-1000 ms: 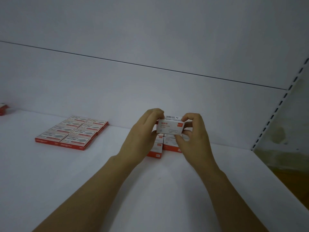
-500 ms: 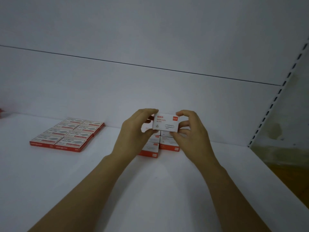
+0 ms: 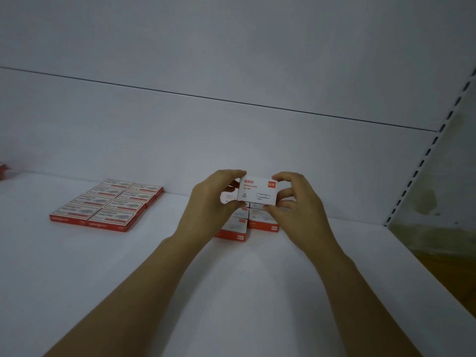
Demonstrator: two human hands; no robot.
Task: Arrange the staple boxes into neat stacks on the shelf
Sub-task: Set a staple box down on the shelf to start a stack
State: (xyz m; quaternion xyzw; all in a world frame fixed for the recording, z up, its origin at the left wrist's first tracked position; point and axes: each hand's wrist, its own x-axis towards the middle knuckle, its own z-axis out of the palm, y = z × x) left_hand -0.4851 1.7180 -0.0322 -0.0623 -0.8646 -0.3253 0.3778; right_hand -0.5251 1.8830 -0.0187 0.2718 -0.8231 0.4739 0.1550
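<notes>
A small white box with red print (image 3: 258,191) is held between both hands above the white shelf (image 3: 128,266). My left hand (image 3: 210,207) pinches its left end with thumb and fingers. My right hand (image 3: 296,207) pinches its right end. Below and behind it lies a cluster of similar white-and-red boxes (image 3: 262,222), partly hidden by my hands. Off to the left, a flat block of red-edged staple boxes (image 3: 108,204) lies in two neat rows.
The shelf's white back panel (image 3: 231,140) rises right behind the boxes. A slotted upright (image 3: 427,150) marks the right end, with a drop to the floor beyond. A red box (image 3: 2,170) peeks in at the far left edge.
Both hands have turned the held box so its printed top faces me and lowered it slightly toward the cluster. The view has drifted a little to the right.
</notes>
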